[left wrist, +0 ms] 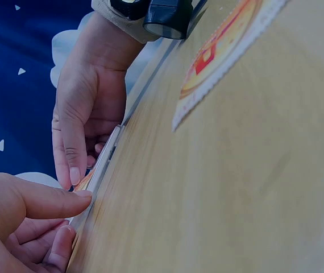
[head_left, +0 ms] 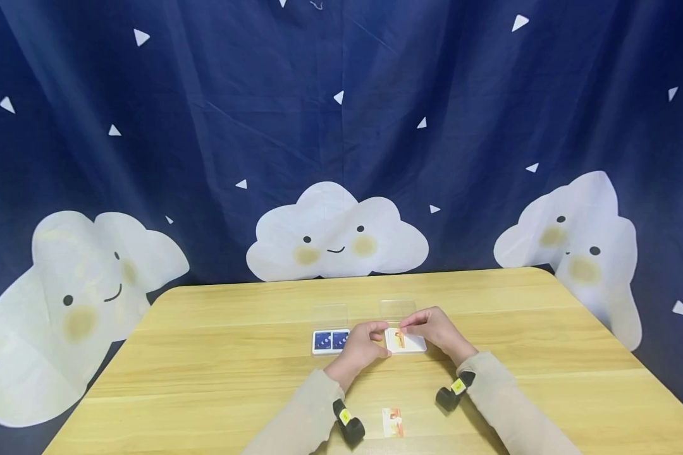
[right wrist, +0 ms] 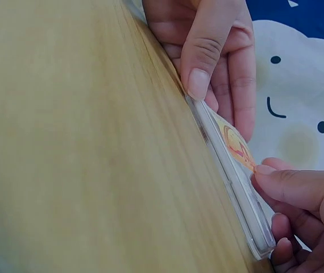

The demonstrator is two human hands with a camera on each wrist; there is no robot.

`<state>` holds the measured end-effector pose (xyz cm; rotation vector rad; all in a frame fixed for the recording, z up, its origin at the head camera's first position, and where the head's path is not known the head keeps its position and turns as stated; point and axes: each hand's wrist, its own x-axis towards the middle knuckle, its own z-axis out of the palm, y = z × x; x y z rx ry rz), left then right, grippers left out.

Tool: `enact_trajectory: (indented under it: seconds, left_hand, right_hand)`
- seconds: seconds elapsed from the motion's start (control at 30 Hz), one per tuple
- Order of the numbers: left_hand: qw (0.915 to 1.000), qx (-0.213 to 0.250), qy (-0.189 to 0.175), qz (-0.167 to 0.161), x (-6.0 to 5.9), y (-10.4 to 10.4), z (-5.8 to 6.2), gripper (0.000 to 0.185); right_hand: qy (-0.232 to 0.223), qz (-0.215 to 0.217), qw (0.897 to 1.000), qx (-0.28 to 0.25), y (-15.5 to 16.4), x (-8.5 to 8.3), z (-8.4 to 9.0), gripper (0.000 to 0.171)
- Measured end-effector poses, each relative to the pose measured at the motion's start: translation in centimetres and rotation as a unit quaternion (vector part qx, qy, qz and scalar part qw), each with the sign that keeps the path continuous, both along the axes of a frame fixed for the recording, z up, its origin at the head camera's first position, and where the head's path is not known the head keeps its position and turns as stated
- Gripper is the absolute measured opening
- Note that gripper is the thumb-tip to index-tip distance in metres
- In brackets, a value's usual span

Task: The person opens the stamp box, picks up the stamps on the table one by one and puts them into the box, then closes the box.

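Observation:
My left hand (head_left: 363, 349) grips the left end of a clear plastic card case (right wrist: 237, 196), with the thumb on its near corner. Inside the case's right half lies a white surface (head_left: 414, 344); its transparent lid (head_left: 397, 309) is swung back behind it. Between right thumb and fingers, my right hand (head_left: 438, 330) pinches a small card (right wrist: 234, 143) with an orange and yellow picture. The card sits over the case's left part and is bent or tilted up at the pinched edge. The left hand's fingers extend behind the case.
Left of the hands stands a second open case (head_left: 331, 342) with dark blue cards in two compartments. Another orange-printed card (head_left: 393, 422) lies on the wooden table (head_left: 216, 360) near the front, between the forearms. A dark blue curtain (head_left: 296, 126) with clouds hangs behind.

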<state>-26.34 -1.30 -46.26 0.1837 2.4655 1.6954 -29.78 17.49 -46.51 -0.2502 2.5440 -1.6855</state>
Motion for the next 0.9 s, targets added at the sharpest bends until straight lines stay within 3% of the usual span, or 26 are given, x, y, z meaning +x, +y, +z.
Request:
enact_trajectory:
  seconds: [0.4, 0.9]
  left_hand:
    - [1.0, 0.004, -0.003, 0.001, -0.1, 0.0, 0.0, 0.058]
    - [1.0, 0.009, 0.003, 0.001, -0.1, -0.1, -0.1, 0.058]
  right_hand:
    - [0.0, 0.013, 1.0, -0.022, -0.1, 0.2, 0.5, 0.016]
    - [-0.01, 0.064, 0.997, -0.041, -0.7, 1.9, 2.8, 0.024]
